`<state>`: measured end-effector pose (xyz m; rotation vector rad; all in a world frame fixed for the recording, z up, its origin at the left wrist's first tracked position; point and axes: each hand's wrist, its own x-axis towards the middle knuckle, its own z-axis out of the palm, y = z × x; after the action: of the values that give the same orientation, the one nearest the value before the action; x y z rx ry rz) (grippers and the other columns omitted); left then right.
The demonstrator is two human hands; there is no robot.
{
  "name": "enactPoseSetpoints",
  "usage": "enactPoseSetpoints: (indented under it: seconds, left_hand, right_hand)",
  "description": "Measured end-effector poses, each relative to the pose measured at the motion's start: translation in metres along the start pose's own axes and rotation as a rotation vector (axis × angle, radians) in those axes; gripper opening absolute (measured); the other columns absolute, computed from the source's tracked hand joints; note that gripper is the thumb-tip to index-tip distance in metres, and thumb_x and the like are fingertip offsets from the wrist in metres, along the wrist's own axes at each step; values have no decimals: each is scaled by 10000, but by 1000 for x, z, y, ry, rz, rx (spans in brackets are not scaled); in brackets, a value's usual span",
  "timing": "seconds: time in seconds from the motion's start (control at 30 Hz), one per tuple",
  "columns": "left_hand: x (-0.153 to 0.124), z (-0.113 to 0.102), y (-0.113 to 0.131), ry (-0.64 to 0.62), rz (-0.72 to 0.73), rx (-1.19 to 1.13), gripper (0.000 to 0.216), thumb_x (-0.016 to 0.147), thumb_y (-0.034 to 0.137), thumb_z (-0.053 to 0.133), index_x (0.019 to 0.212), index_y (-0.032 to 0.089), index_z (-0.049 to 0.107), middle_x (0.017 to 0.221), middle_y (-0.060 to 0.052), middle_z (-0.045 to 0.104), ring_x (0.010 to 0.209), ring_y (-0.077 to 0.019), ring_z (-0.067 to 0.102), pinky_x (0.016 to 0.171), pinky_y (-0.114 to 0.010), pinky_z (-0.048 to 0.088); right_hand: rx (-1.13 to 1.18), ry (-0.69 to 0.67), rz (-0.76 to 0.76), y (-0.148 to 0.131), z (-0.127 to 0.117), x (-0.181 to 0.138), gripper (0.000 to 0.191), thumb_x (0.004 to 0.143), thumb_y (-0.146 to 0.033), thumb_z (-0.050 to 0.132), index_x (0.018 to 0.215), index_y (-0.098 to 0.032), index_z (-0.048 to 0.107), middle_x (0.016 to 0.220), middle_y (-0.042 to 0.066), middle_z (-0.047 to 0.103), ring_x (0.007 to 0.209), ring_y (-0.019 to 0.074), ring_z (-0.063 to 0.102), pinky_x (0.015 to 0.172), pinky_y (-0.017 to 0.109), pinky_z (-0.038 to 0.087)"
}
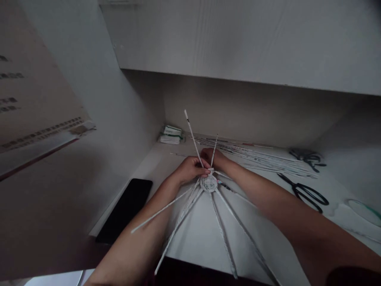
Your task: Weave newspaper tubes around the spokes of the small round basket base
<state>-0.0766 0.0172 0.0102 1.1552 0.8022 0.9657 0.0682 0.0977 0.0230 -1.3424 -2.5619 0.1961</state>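
A small round weave (208, 184) of rolled paper sticks sits in the middle of the view, with several long paper spokes fanning out from it. My left hand (193, 170) pinches the far left edge of this weave between thumb and fingers. Just behind it, my right hand (214, 158) is curled close to the far spokes; its fingertips are partly hidden, so what they grip cannot be made out. One spoke (193, 137) rises steeply past my left hand. The nearest spokes reach toward the front edge of the white surface.
A bundle of thin paper sticks (268, 159) lies along the back. Black-handled scissors (303, 192) and a dark tool (309, 158) are at right, beside a green-and-white ring (366, 210). A black phone (126, 208) and a wrapped white pack (171, 135) lie left. An overhead panel (238, 43) juts out above.
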Motion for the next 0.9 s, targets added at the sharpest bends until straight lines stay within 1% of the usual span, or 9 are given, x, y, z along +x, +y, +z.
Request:
enactPoseSetpoints:
  seconds: [0.1, 0.17, 0.3, 0.37, 0.47, 0.57, 0.67, 0.8, 0.9]
  left_hand:
    - [1, -2, 0, 23, -13, -2, 376, 461, 268, 895, 730, 102, 690, 669, -19, 670, 607, -103, 608, 623, -249, 503]
    - [1, -1, 1, 32, -10, 9, 368, 462, 259, 892, 725, 102, 689, 657, -18, 668, 594, -100, 601, 605, -238, 495]
    - [1, -1, 2, 54, 0, 18, 339, 483, 234, 876, 727, 98, 683, 651, -17, 666, 598, -106, 604, 604, -236, 498]
    - [1, -2, 1, 72, -9, 15, 324, 490, 213, 868, 727, 103, 674, 646, -11, 661, 599, -111, 606, 608, -245, 505]
    - [2, -4, -2, 116, -15, 23, 316, 503, 185, 856, 745, 114, 664, 643, 5, 649, 585, -107, 598, 595, -242, 502]
    - [3, -5, -4, 140, -31, 29, 323, 499, 173, 853, 744, 113, 651, 643, 11, 638, 589, -106, 597, 602, -248, 508]
    - [2, -5, -5, 128, -20, 34, 345, 489, 190, 858, 749, 112, 646, 663, 10, 639, 602, -105, 599, 606, -248, 512]
    - [2, -4, -7, 116, 10, 33, 362, 489, 239, 862, 749, 122, 639, 667, 21, 633, 613, -101, 599, 621, -249, 515]
    - [2, -3, -9, 103, 18, 39, 367, 494, 255, 860, 756, 125, 639, 670, 20, 636, 628, -106, 608, 645, -262, 521]
  right_hand:
    - [-9, 3, -19, -6, 6, 4, 90, 768, -198, 599, 756, -168, 683, 716, 19, 694, 634, 130, 597, 546, 209, 370]
    - [-25, 23, -22, -5, -2, 3, 104, 790, -169, 571, 796, -169, 675, 731, 28, 697, 636, 136, 590, 557, 217, 374]
    - [-81, 109, -16, 6, -42, -6, 233, 844, -119, 502, 979, -194, 677, 861, 58, 724, 747, 173, 628, 648, 250, 409]
    - [-158, 106, 1, 13, -69, -16, 250, 871, -155, 497, 992, -228, 703, 942, 73, 731, 810, 201, 643, 668, 273, 407]
    - [-379, 98, -8, 23, -103, -42, 228, 884, -240, 522, 951, -248, 739, 886, 83, 734, 788, 225, 648, 651, 300, 394]
    - [-524, 144, 17, 29, -123, -76, 226, 862, -218, 531, 918, -236, 749, 830, 91, 727, 789, 250, 643, 643, 321, 394]
    - [-448, 162, 2, 30, -131, -111, 233, 876, -237, 510, 929, -240, 738, 873, 64, 735, 779, 223, 645, 667, 316, 419]
    - [-388, 182, -141, 20, -136, -144, 303, 940, -280, 422, 969, -232, 720, 936, 45, 731, 838, 205, 633, 766, 320, 440]
    - [-419, 199, -165, 11, -143, -158, 302, 947, -290, 428, 970, -227, 722, 861, 49, 715, 808, 204, 605, 761, 325, 427]
